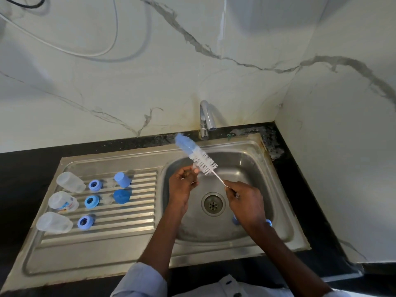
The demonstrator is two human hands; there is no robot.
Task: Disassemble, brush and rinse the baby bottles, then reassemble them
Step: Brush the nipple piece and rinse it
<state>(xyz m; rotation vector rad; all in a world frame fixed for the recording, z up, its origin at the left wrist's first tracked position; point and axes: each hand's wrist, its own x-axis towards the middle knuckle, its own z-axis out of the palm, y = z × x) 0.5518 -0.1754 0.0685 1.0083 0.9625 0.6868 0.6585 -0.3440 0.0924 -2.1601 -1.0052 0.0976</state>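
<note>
Stainless steel sink (252, 144) with ribbed drainboard carrying, along its left edge, three clear plastic bottle bodies (70, 182), then three blue screw rings (91, 202). Over the basin, right hand (246, 202) pinches the long white-and-blue bottle brush (196, 155); left hand (182, 185) grips a small clear teat (195, 168). Step judged: brushing the teat; rinsing under the tap follows.

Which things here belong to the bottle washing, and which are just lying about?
Job: brush, bottles, rings, caps, teats, sink, tap, left hand, right hand.
Lying about: cables on the wall.
</note>
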